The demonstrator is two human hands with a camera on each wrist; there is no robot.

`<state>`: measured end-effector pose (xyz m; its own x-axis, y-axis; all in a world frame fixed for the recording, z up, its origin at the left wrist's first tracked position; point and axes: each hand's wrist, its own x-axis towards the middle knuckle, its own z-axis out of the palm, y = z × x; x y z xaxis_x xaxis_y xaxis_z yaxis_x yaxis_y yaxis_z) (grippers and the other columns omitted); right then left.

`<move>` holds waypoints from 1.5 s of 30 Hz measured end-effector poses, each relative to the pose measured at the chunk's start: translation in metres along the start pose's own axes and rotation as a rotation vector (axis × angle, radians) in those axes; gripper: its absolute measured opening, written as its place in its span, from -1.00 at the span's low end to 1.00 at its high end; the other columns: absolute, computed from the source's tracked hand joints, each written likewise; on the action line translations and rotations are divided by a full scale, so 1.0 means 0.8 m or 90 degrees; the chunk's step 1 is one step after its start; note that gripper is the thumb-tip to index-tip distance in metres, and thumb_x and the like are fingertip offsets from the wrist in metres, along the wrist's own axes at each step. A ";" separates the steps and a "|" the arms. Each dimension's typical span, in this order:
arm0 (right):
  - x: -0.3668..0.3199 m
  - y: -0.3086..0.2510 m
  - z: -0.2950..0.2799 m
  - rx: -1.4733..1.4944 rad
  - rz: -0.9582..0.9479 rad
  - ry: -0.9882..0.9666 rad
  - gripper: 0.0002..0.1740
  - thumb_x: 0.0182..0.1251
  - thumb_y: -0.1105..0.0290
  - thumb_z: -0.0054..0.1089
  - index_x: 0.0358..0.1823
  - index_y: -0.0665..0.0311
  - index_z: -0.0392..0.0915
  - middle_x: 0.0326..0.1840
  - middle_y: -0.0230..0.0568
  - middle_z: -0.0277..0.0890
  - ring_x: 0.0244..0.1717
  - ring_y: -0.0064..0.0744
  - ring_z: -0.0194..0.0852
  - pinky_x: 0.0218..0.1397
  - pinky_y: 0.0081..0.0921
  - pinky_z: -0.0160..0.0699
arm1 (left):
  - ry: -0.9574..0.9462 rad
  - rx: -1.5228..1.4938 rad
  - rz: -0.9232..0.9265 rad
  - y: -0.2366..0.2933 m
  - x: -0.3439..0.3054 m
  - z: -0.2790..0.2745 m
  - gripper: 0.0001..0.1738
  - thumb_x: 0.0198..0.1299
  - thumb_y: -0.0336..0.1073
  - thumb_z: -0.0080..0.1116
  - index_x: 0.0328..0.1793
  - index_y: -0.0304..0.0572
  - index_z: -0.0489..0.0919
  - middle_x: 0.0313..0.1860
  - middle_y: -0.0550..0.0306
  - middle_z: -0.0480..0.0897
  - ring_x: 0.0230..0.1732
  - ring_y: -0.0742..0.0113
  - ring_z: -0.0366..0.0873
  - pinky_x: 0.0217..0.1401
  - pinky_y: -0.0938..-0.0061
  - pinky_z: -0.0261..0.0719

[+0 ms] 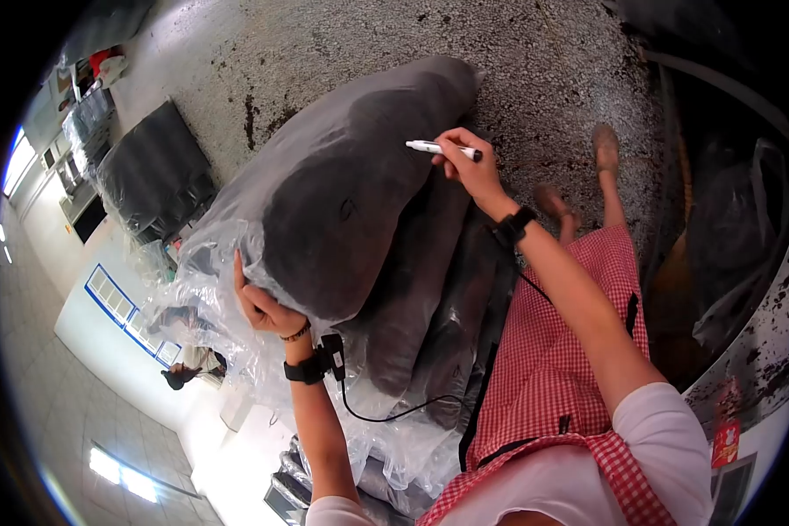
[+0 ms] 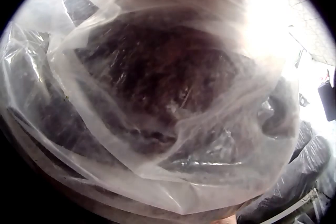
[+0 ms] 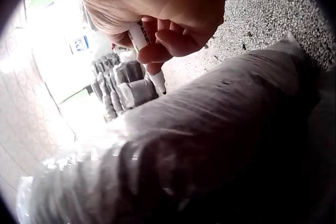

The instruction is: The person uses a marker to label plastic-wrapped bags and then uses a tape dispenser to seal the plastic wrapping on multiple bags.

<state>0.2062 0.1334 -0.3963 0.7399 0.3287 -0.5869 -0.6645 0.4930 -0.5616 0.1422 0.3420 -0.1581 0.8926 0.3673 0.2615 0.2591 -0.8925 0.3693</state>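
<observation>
A large dark bundle wrapped in clear plastic (image 1: pixel 342 202) lies on top of a stack of similar ones; a small dark mark shows on its upper face. My right hand (image 1: pixel 472 167) pinches a white marker (image 1: pixel 430 147) above the bundle. In the right wrist view the marker (image 3: pixel 139 39) is held by the fingers of the hand (image 3: pixel 163 8), its dark tip close to the plastic surface (image 3: pixel 210 108). At the bundle's left end my left hand (image 1: pixel 267 307) rests on the crumpled plastic, index finger extended. Plastic film (image 2: pixel 173 182) fills most of the left wrist view.
Another wrapped dark bundle (image 1: pixel 158 171) stands at the upper left on the speckled floor (image 1: pixel 324 53). More wrapped bundles (image 1: pixel 430 307) lie beneath the top one. A person (image 1: pixel 184 373) is visible at the left. A dark container's rim (image 1: pixel 719 74) curves at the right.
</observation>
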 end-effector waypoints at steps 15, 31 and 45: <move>0.012 0.029 -0.017 -0.005 0.112 0.024 -0.84 0.30 0.39 0.06 -0.33 0.32 0.55 -0.57 -0.31 0.55 -0.68 -0.71 0.40 -0.61 -0.75 0.34 | 0.007 0.027 -0.023 0.001 -0.005 -0.001 -0.47 0.44 -0.19 -0.37 0.15 -0.57 0.46 0.16 -0.16 0.53 0.13 0.09 0.50 0.24 0.34 0.33; 0.018 0.033 -0.028 0.005 0.089 -0.008 -0.82 0.33 0.33 0.07 -0.24 0.30 0.54 -0.52 -0.30 0.55 -0.60 -0.67 0.49 -0.60 -0.76 0.36 | 0.002 0.058 -0.034 -0.002 -0.001 -0.003 -0.46 0.44 -0.19 -0.39 0.15 -0.56 0.46 0.15 -0.16 0.54 0.13 0.11 0.50 0.24 0.34 0.34; 0.039 0.047 -0.037 -0.032 0.073 -0.002 -0.83 0.32 0.33 0.09 -0.26 0.28 0.54 -0.51 -0.36 0.54 -0.60 -0.71 0.45 -0.57 -0.76 0.38 | -0.003 0.079 -0.014 -0.007 -0.001 -0.005 -0.47 0.43 -0.22 -0.41 0.13 -0.57 0.47 0.12 -0.19 0.55 0.14 0.07 0.50 0.25 0.32 0.33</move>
<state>0.2011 0.1384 -0.4533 0.6588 0.3837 -0.6471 -0.7494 0.4110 -0.5191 0.1386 0.3478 -0.1571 0.8879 0.3859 0.2502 0.3218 -0.9100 0.2615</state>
